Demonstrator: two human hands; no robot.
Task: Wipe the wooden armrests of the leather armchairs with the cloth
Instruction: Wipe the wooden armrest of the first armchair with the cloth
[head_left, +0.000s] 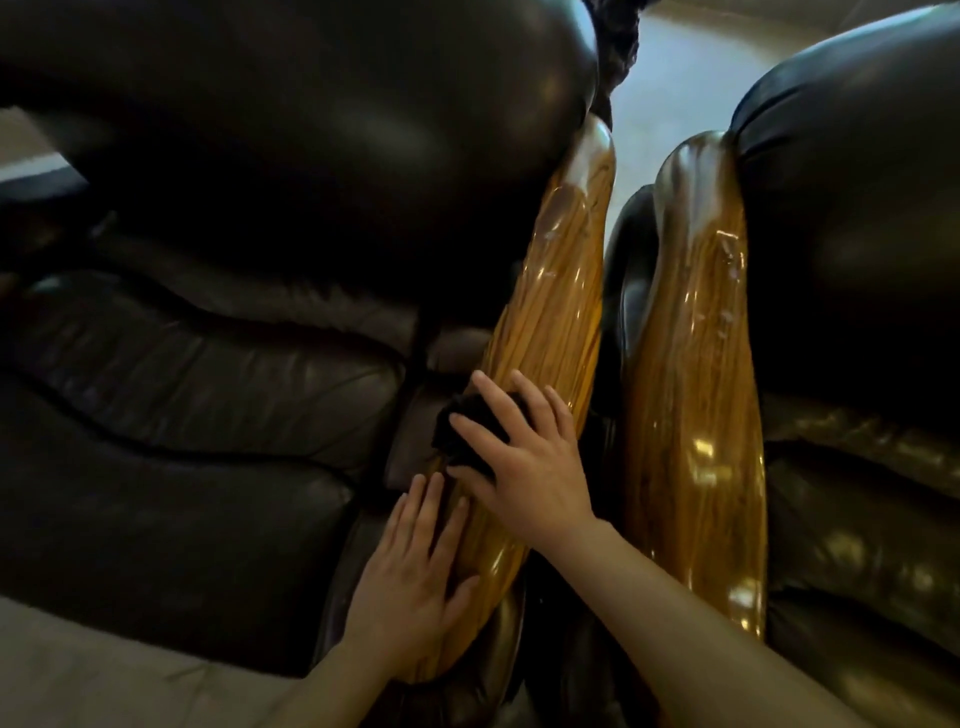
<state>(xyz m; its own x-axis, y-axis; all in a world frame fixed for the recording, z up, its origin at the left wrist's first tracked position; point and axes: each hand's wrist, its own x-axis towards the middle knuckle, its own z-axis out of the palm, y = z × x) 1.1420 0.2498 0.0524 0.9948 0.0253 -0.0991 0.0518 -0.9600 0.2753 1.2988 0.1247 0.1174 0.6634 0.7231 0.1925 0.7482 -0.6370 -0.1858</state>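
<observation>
- At 6 o'clock, the left hand (410, 587) is laid flat, fingers straight, on the near end of the wooden armrest (550, 312).
- Just beyond, the dark cloth (467, 426) is pressed onto the same armrest by the right hand (524, 467), fingers spread over it and nothing gripped.
- At 3 o'clock, a second wooden armrest (696, 364) is seen just beside the first, untouched.
- The armrests are flanked by the left armchair (208, 364) at 9 o'clock and the right armchair (857, 260) at 2 o'clock.
- At 12 o'clock, pale floor (670, 93) is glimpsed between the backrests.

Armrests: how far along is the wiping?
Done: cannot tell from the gloss. In hand: the right hand presses the dark cloth on the left chair's armrest; the left hand rests flat on it. Left: the right chair's armrest, no hand on it.
</observation>
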